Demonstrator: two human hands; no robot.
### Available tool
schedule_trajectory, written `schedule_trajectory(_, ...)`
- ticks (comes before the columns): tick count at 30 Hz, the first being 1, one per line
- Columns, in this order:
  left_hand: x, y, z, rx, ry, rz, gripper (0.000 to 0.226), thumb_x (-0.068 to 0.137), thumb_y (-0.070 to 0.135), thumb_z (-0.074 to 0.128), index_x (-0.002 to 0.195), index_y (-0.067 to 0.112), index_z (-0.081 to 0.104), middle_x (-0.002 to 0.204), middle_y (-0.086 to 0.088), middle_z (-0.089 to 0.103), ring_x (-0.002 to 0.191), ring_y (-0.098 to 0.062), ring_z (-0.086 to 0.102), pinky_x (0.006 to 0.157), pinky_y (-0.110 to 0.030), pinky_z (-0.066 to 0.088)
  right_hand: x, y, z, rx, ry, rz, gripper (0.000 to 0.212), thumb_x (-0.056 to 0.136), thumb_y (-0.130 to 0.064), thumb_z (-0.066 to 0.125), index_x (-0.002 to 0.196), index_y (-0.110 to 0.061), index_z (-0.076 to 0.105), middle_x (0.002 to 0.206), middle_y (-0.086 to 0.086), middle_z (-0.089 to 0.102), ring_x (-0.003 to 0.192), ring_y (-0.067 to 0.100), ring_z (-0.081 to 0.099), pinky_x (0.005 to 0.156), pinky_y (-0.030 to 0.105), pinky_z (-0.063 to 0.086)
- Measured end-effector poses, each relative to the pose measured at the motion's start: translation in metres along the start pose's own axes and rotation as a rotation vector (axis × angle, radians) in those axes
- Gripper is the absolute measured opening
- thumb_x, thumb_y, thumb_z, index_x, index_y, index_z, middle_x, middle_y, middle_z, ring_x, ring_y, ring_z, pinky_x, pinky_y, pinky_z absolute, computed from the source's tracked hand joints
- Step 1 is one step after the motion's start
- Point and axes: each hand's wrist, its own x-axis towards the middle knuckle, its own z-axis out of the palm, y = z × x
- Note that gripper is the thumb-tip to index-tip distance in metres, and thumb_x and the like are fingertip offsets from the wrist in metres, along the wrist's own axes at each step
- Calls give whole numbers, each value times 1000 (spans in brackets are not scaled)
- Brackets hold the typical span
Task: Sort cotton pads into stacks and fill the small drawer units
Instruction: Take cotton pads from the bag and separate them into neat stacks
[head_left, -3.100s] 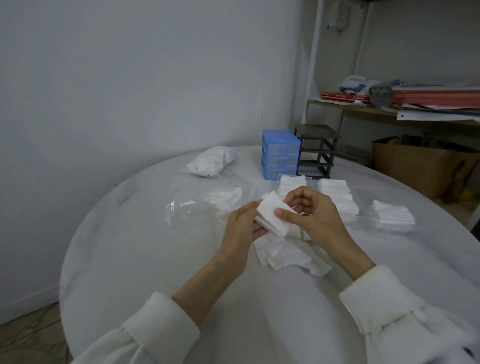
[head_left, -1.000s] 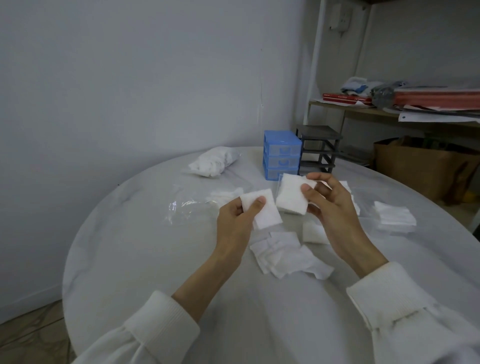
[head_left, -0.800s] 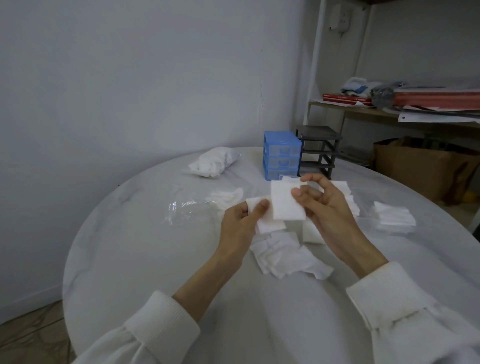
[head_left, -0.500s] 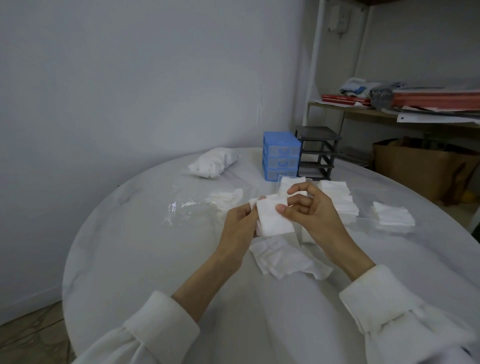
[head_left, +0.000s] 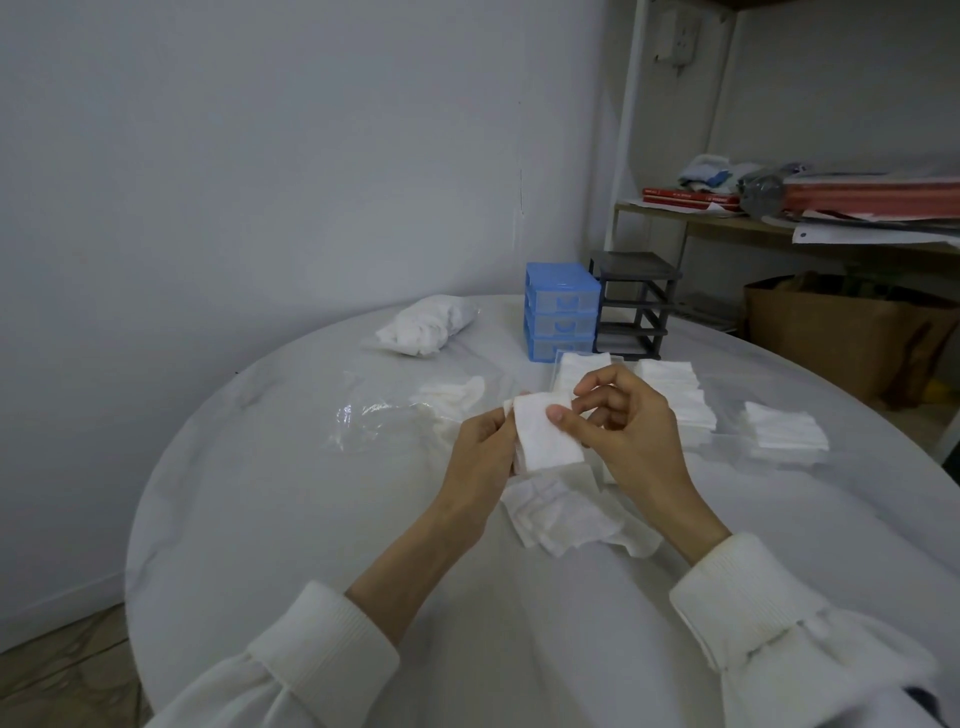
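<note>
I hold a small bundle of square white cotton pads (head_left: 545, 435) up over the round white table (head_left: 291, 519), my left hand (head_left: 480, 457) gripping it from the left with fingers curled behind, my right hand (head_left: 626, 431) pinching its top pad with the thumb on the front face and the forefinger arched above. Directly beneath my hands lies a loose, untidy heap of white cotton pads (head_left: 566, 514) on the tabletop. Past my right hand stand neat stacks of pads (head_left: 675, 400), with another stack (head_left: 784, 434) farther right. At the far side of the table sit the small blue plastic drawer unit (head_left: 561, 312) and, just beside it on the right, the dark grey drawer frame (head_left: 634, 304) (its slots look open, though I cannot be sure). A bag of white pads (head_left: 426, 325) lies to their left, and crumpled clear plastic wrap (head_left: 363, 415) nearer me.
</note>
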Motion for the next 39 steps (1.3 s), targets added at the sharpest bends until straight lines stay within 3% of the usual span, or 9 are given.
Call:
schedule_trajectory(6,0,-1,1,-19,4,-39,30,98,29,43,88,15,68,80,-1,70,72,-11,66,63,-19,54,-1,3,3,-37,8,-59,24,70,-9,79,73,-19,58,72,-8,61,57,-5,51,55,8,40)
schedule_trajectory(15,2,3,5,-127,-30,-126,35,96,41,44,87,16,68,77,-3,72,76,-16,68,74,-28,54,-3,4,2,-131,33,-100,22,71,-13,79,68,-18,58,65,-7,59,57,-1,50,57,8,39)
schedule_trajectory(22,1,-3,2,-85,-76,-108,17,94,15,53,101,9,66,92,-7,72,82,-15,69,71,-25,57,-3,7,0,-184,-7,-70,20,75,-18,76,67,-15,58,60,-4,54,57,1,47,55,10,38)
schedule_trajectory(26,1,-4,1,-110,-39,-104,13,94,11,51,96,15,64,83,-1,72,79,-13,69,66,-25,57,-1,8,-6,-194,-103,12,20,75,-23,77,74,-12,60,69,-8,58,61,-1,49,57,9,39)
schedule_trajectory(30,2,-1,1,-116,-37,-65,13,93,10,52,99,12,63,89,-5,71,79,-16,69,67,-27,57,-2,6,-15,-180,-180,137,28,70,-26,80,85,-20,57,89,-8,63,83,9,58,62,9,44)
schedule_trajectory(34,-2,0,8,-58,-55,-6,16,92,13,54,104,8,63,97,-11,70,87,-21,67,75,-34,56,-9,5,-18,-227,-254,199,40,70,-25,81,99,-22,54,96,-12,63,88,-1,58,69,11,45)
schedule_trajectory(37,-3,4,15,-12,-84,30,12,92,11,55,98,7,64,88,-8,69,79,-17,65,70,-29,55,-9,2,-30,-118,-229,224,30,75,-20,76,97,-20,56,93,-6,68,82,-2,61,64,7,45)
schedule_trajectory(39,-1,6,21,59,-103,48,10,91,10,55,94,5,63,83,-4,66,77,-13,62,69,-23,51,-8,1,-47,-108,-220,212,22,77,-17,74,93,-18,59,89,-3,69,83,6,63,70,8,45)
